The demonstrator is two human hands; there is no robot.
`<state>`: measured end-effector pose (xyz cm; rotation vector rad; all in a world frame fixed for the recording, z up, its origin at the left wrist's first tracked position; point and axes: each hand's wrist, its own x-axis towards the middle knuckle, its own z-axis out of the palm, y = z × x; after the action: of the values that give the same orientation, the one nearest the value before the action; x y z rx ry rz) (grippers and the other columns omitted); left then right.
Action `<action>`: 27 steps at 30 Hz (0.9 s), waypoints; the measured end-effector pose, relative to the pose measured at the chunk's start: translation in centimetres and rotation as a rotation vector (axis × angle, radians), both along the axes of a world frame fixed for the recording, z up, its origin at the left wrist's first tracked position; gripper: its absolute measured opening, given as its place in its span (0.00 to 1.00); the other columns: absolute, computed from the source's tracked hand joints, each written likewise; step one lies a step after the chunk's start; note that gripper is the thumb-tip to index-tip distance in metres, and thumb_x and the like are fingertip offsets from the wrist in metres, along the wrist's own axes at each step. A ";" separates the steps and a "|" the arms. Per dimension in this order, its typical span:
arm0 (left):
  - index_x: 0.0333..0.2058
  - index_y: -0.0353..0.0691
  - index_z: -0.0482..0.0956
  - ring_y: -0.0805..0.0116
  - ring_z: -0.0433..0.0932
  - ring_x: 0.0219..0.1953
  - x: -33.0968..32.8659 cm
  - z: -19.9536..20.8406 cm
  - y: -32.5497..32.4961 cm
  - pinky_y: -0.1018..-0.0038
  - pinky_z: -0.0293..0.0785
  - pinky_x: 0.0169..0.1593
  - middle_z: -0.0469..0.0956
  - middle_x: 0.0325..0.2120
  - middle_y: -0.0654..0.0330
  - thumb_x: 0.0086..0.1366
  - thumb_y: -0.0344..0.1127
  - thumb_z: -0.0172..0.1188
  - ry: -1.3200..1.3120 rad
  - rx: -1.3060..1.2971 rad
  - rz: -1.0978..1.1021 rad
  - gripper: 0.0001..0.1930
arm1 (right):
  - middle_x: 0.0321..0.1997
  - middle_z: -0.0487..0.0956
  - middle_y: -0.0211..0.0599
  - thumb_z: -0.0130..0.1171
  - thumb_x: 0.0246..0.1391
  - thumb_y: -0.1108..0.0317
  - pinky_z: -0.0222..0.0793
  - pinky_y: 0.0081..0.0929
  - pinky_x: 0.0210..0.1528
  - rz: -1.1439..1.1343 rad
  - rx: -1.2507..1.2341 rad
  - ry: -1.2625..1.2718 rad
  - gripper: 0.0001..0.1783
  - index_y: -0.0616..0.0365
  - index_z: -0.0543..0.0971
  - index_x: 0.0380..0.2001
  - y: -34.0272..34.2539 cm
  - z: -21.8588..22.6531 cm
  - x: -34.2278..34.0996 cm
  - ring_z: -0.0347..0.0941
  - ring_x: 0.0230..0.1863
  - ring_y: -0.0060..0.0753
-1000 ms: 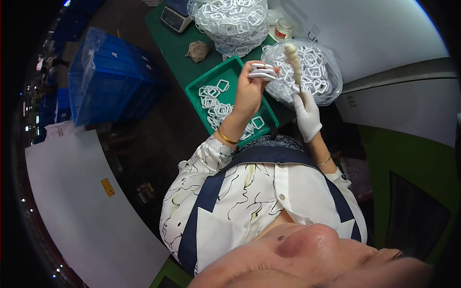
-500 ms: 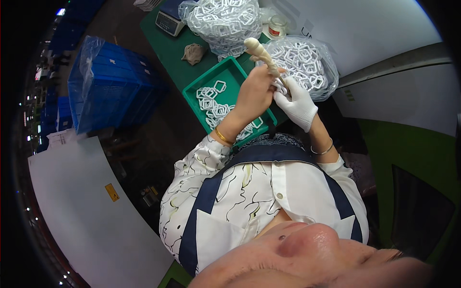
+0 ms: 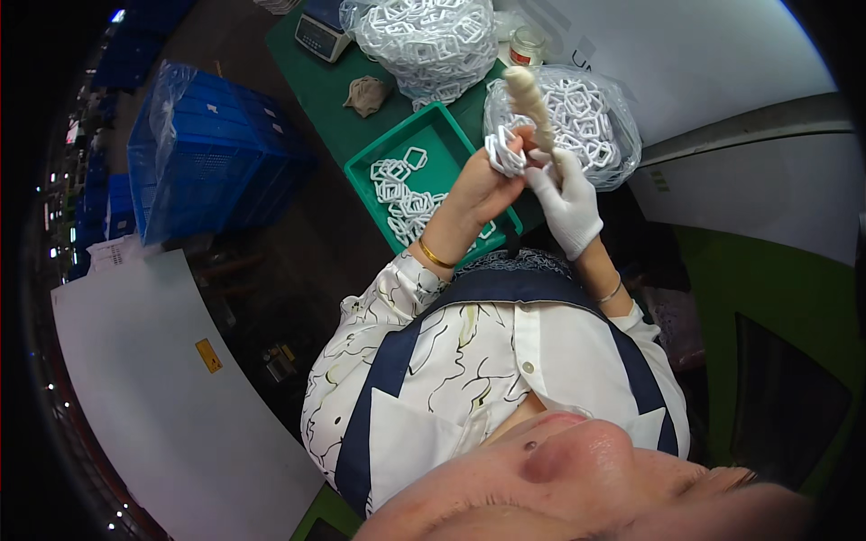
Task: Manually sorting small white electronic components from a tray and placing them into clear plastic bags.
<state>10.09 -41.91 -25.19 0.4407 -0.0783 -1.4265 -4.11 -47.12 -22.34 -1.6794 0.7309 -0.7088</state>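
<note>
My bare left hand [image 3: 487, 189] is closed around a bunch of white frame-shaped rings [image 3: 503, 151], which stick out past its fingers. My right hand [image 3: 574, 209], in a white glove, pinches the thin lower end of a tool with a bulky cream wrapped handle [image 3: 530, 99]. The handle points up and away, and its working end is hidden between my hands. My fingertips nearly meet there. Below and left of my left hand, a green tray [image 3: 359, 171] holds more white rings [image 3: 410, 203].
Clear plastic bags of white rings, one at the back [image 3: 433, 45] and one at the right [image 3: 586, 122], stand on the green table [image 3: 316, 99]. Near them are a glass jar [image 3: 526, 47], a crumpled beige cloth [image 3: 366, 96] and a scale [image 3: 320, 38]. Blue crates [image 3: 212, 153] stand at left.
My left hand has turned, bringing the bunch of rings into view at its outer side. The wrapped handle has shifted right and stands more upright. My right hand has moved slightly right.
</note>
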 end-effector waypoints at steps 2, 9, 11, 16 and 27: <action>0.56 0.34 0.68 0.57 0.73 0.56 -0.6 0.8 0.0 0.62 0.71 0.61 0.73 0.52 0.48 0.71 0.30 0.49 0.009 -0.030 -0.059 0.16 | 0.32 0.75 0.29 0.60 0.61 0.68 0.64 0.16 0.36 0.033 -0.095 0.003 0.12 0.62 0.75 0.44 -0.1 0.5 0.4 0.65 0.30 0.14; 0.57 0.35 0.66 0.56 0.73 0.58 -0.9 0.4 -0.1 0.60 0.70 0.64 0.74 0.52 0.50 0.71 0.27 0.46 0.080 0.000 0.069 0.16 | 0.28 0.72 0.24 0.61 0.60 0.69 0.63 0.15 0.30 -0.218 0.052 -0.056 0.10 0.61 0.72 0.40 -1.1 0.0 0.5 0.63 0.27 0.12; 0.56 0.35 0.66 0.58 0.73 0.57 -0.7 0.0 -0.2 0.61 0.69 0.64 0.74 0.52 0.51 0.72 0.27 0.45 0.077 0.011 0.062 0.15 | 0.28 0.71 0.23 0.63 0.59 0.69 0.62 0.15 0.30 -0.125 0.012 0.008 0.12 0.60 0.72 0.41 -0.4 0.0 0.2 0.62 0.27 0.11; 0.58 0.32 0.66 0.60 0.73 0.57 -0.7 -0.7 -0.2 0.64 0.70 0.64 0.72 0.54 0.50 0.71 0.28 0.48 -0.018 -0.053 0.019 0.17 | 0.27 0.68 0.20 0.65 0.56 0.71 0.57 0.13 0.28 -0.172 0.085 -0.025 0.14 0.59 0.70 0.40 -0.6 -1.1 0.8 0.59 0.26 0.08; 0.59 0.29 0.64 0.60 0.72 0.57 0.9 1.2 -0.6 0.64 0.70 0.64 0.72 0.54 0.50 0.73 0.31 0.49 -0.177 -0.130 0.069 0.19 | 0.27 0.78 0.49 0.46 0.68 0.59 0.70 0.36 0.35 -0.288 -0.127 0.231 0.15 0.60 0.75 0.38 -3.3 -3.3 -4.3 0.75 0.28 0.44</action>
<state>10.94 -42.49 -23.94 0.4574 -0.2942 -1.3039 -8.36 -50.43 -25.61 -1.8107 1.1279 -0.7807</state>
